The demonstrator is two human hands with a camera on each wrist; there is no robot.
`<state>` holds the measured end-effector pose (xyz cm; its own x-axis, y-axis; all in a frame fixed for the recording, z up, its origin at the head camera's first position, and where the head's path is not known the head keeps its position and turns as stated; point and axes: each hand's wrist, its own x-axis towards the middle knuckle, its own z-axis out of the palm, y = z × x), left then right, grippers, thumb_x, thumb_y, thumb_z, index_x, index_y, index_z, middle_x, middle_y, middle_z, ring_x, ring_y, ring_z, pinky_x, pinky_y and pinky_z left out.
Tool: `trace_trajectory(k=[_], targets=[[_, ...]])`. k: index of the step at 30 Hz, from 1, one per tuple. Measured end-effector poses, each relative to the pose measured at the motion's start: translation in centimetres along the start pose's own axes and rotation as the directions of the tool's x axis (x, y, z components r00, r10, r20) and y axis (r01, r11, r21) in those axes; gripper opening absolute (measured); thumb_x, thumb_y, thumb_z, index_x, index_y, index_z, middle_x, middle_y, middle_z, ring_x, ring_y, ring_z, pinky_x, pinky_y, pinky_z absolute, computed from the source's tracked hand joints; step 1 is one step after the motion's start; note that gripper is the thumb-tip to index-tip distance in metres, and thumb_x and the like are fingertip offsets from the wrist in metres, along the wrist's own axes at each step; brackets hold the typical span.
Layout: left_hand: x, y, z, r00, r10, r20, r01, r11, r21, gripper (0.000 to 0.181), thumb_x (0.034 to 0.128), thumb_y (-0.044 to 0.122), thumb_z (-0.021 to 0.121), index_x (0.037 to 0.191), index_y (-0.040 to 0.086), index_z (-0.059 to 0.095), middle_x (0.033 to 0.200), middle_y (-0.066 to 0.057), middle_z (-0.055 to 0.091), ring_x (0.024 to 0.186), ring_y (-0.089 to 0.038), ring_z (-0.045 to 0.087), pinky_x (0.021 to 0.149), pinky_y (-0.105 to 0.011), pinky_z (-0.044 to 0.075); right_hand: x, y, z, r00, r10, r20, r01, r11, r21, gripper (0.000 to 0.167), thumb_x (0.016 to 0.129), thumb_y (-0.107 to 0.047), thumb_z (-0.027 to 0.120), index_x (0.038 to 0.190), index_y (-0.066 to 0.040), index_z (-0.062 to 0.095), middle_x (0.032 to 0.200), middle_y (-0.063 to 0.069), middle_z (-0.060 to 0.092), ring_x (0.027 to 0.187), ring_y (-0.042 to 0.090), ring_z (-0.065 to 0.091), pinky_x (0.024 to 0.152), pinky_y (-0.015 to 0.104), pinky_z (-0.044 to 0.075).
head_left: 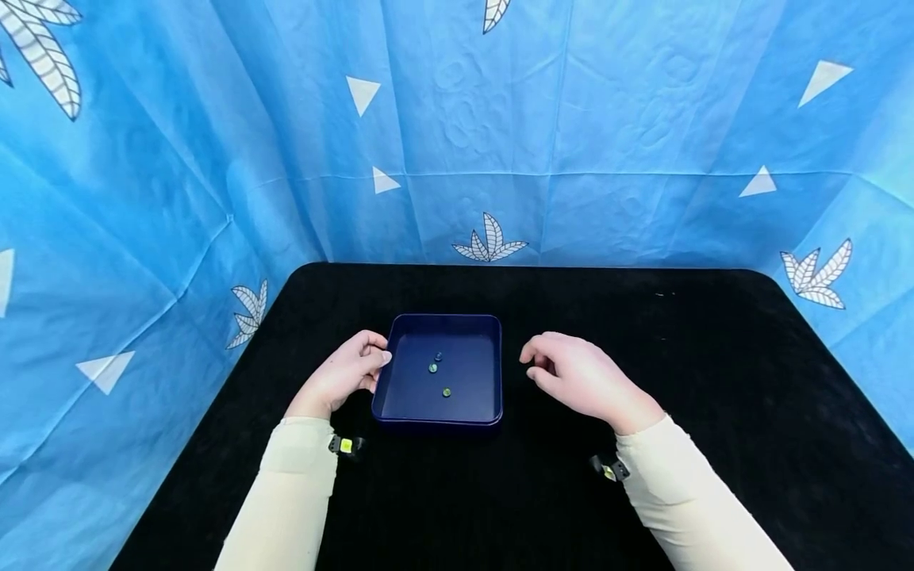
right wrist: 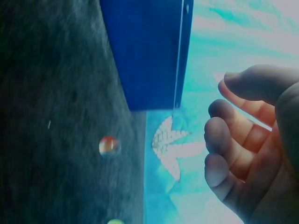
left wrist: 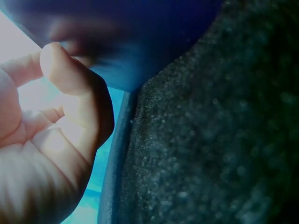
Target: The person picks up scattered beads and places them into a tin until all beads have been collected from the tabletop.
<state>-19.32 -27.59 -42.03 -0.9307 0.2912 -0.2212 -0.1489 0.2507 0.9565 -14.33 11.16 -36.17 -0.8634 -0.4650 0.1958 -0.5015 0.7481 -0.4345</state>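
Observation:
A dark blue square tray [head_left: 471, 381] is in the middle of the head view, with three small marbles on its floor: a dark blue one [head_left: 439, 356], a pale green one [head_left: 432, 368] and a yellow-green one [head_left: 446, 392]. My left hand [head_left: 350, 365] grips the tray's left side, its thumb at the rim. To the right of the tray, apart from it, hangs my right hand [head_left: 574, 373], fingers loosely bent and nothing seen between them. In the right wrist view, a red-and-white marble [right wrist: 110, 146] lies on black cloth, with a yellow-green marble [right wrist: 115, 221] at the frame's bottom edge.
Black cloth covers the table [head_left: 443, 507]. A blue curtain [head_left: 607, 143] with leaf and triangle prints hangs behind and along the sides. Small pale marks [head_left: 664, 294] show on the cloth at the far right. Each wrist carries a small camera.

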Motion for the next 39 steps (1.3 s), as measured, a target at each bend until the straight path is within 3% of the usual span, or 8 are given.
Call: trace_trajectory(k=[13,28,39], targets=[[0.2,-0.2,-0.2,1.000,-0.020,-0.001,0.020,1.000,-0.004,0.030,0.1019,0.013,0.056,0.125,0.000,0.043,0.096,-0.015,0.054,0.070,-0.020,0.052,0.060,-0.031,0.053,-1.4,2.9,-0.6,0.993,0.108,0.048,-0.108,0.994,-0.009,0.019,0.090,-0.013,0.068,0.108,-0.017,0.071,0.084,-0.013,0.059,0.071,0.008,0.054,0.071,0.035,0.048],[0.0,-0.2,-0.4,0.999,-0.042,0.003,0.042,0.999,-0.005,0.035,0.1019,0.014,0.056,0.129,-0.002,0.042,0.102,-0.017,0.054,0.074,-0.022,0.054,0.062,-0.033,0.054,-1.7,4.1,-1.2,0.989,0.108,0.097,-0.110,0.994,0.007,0.021,0.089,-0.013,0.070,0.110,-0.015,0.070,0.083,-0.012,0.062,0.072,0.009,0.056,0.072,0.036,0.048],[0.1,-0.1,-0.5,0.999,-0.033,0.010,0.033,0.999,-0.012,0.037,0.1023,0.013,0.055,0.131,-0.005,0.039,0.101,-0.017,0.053,0.074,-0.020,0.053,0.061,-0.031,0.053,-1.7,3.5,0.0,0.950,0.133,0.282,-0.148,0.988,0.031,0.024,0.090,-0.012,0.068,0.114,-0.017,0.068,0.081,-0.013,0.063,0.065,0.008,0.054,0.068,0.034,0.047]])
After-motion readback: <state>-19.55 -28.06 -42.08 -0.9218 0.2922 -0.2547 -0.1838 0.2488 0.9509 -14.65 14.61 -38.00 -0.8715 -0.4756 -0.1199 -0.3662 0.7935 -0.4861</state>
